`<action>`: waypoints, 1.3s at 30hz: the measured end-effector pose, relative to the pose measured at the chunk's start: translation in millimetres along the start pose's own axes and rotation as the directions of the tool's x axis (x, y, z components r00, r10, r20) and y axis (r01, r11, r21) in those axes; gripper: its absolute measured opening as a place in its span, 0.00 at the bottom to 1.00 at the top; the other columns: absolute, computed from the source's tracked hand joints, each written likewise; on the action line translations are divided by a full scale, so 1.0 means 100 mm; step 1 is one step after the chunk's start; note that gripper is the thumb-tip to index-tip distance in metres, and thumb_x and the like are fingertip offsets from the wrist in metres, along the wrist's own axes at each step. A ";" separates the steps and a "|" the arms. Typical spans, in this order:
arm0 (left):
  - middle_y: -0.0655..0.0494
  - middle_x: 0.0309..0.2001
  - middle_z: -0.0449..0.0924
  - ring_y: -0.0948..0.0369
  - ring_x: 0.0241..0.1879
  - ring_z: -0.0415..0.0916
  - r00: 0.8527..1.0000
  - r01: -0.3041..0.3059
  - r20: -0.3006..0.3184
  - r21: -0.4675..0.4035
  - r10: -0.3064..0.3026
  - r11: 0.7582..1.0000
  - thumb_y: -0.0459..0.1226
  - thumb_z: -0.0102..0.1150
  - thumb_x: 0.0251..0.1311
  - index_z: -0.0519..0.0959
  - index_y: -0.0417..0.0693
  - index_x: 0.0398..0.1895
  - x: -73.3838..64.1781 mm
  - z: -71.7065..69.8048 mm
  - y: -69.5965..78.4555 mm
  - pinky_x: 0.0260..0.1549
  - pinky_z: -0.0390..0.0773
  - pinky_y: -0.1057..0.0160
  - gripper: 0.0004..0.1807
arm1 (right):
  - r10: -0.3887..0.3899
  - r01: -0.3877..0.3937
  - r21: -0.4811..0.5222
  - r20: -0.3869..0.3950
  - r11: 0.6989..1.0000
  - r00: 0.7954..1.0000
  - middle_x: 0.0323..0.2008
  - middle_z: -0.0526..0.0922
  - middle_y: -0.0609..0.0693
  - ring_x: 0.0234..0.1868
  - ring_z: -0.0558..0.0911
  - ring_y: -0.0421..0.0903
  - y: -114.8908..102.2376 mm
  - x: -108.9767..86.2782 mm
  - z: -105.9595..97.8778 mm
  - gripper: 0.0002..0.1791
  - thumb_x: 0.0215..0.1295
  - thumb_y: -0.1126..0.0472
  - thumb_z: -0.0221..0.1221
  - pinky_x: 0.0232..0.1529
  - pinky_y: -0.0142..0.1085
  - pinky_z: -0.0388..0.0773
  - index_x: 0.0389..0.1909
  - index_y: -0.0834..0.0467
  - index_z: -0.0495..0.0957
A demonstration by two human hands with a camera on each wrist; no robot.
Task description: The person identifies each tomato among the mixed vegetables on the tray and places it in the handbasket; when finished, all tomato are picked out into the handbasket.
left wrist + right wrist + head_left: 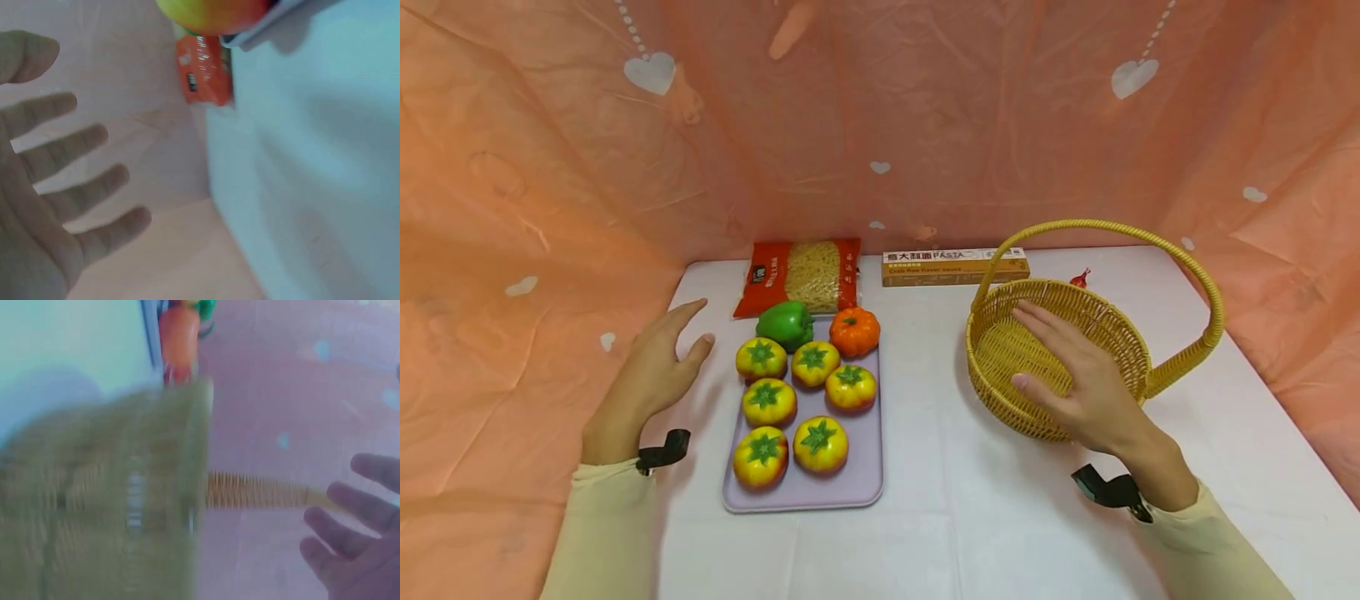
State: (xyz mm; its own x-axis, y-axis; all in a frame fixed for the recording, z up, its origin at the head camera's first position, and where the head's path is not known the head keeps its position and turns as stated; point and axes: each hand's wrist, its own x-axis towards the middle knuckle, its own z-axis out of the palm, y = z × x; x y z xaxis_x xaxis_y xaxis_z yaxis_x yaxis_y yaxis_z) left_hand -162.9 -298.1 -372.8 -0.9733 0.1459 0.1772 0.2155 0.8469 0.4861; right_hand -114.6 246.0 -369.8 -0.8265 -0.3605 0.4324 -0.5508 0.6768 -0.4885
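My left hand (655, 367), fingers extended and holding nothing, hovers left of a lilac tray (857, 467). On the tray sit several yellow-red tomato-like fruits (821, 444) with green star-shaped tops. A green bell pepper (786, 324) and a small orange pumpkin (854, 332) lie at its far end. Over the near right side of a yellow wicker basket (992, 392), my right hand (1090, 392) is held with fingers outstretched, overlapping the basket in the head view. The basket's inside shows bare weave. In the right wrist view, the fingers (340, 534) appear beside the arched handle (256, 490).
Behind the tray lies a red bag of pasta (808, 275). To its right is a long pasta box (955, 267), and a small red wrapped item (1080, 278) sits behind the basket. A white cloth covers the table (917, 550); an orange curtain (880, 108) hangs around it.
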 end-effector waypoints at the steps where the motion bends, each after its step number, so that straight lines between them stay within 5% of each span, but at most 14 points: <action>1: 0.29 0.79 0.67 0.27 0.78 0.63 1.000 0.011 0.013 -0.011 -0.011 1.000 0.40 0.56 0.80 0.66 0.40 0.83 0.02 0.02 -0.04 0.74 0.62 0.23 0.33 | -0.018 0.017 0.033 0.004 0.999 1.000 0.82 0.71 0.53 0.81 0.71 0.59 -0.03 0.02 0.04 0.45 0.67 0.59 0.71 0.81 0.47 0.67 0.84 0.48 0.67; 5: 0.28 0.77 0.71 0.27 0.73 0.69 0.995 0.054 0.084 -0.051 -0.049 0.997 0.42 0.58 0.81 0.68 0.45 0.83 0.13 0.11 -0.17 0.69 0.69 0.23 0.32 | -0.071 0.061 0.184 0.048 0.981 0.996 0.80 0.74 0.51 0.82 0.72 0.53 -0.18 0.13 0.25 0.42 0.67 0.62 0.70 0.82 0.29 0.59 0.82 0.47 0.70; 14: 0.30 0.76 0.72 0.29 0.75 0.67 0.954 0.138 0.278 -0.075 -0.112 0.988 0.41 0.56 0.81 0.73 0.49 0.81 0.41 0.28 -0.29 0.74 0.65 0.24 0.29 | -0.158 0.094 0.395 0.133 0.914 0.978 0.76 0.79 0.50 0.77 0.78 0.52 -0.50 0.50 0.81 0.35 0.70 0.61 0.71 0.76 0.54 0.76 0.78 0.52 0.76; 26: 0.30 0.75 0.73 0.29 0.76 0.65 0.931 0.101 0.355 -0.023 -0.086 0.995 0.32 0.59 0.71 0.77 0.45 0.77 0.50 0.43 -0.30 0.77 0.58 0.24 0.30 | -0.103 -0.071 0.536 0.288 0.841 0.952 0.73 0.81 0.57 0.75 0.79 0.55 -0.59 0.82 1.37 0.32 0.72 0.59 0.71 0.76 0.49 0.77 0.75 0.59 0.78; 34: 0.32 0.78 0.70 0.29 0.78 0.62 0.913 0.118 0.394 -0.006 -0.106 0.993 0.37 0.58 0.76 0.73 0.46 0.80 0.56 0.43 -0.25 0.78 0.56 0.24 0.30 | -0.107 -0.098 0.541 0.335 0.835 0.936 0.68 0.84 0.61 0.70 0.82 0.58 -0.46 0.85 1.61 0.33 0.69 0.62 0.73 0.72 0.52 0.81 0.73 0.63 0.77; 39: 0.30 0.79 0.68 0.29 0.78 0.62 0.900 0.135 0.416 0.008 -0.126 0.991 0.38 0.59 0.75 0.72 0.47 0.81 0.55 0.43 -0.24 0.78 0.58 0.24 0.32 | -0.075 -0.112 0.477 0.355 0.872 0.932 0.67 0.85 0.57 0.63 0.86 0.52 -0.41 0.82 1.70 0.34 0.66 0.61 0.76 0.69 0.47 0.83 0.72 0.61 0.79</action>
State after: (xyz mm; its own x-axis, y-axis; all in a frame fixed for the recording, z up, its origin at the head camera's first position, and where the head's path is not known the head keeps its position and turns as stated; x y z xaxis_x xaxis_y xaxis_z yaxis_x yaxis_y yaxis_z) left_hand -224.5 -288.2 -411.2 -0.9364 0.2381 -0.2578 0.0819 0.8627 0.4990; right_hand -179.8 79.6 -443.6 -0.7702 -0.6146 0.1703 -0.4432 0.3238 -0.8359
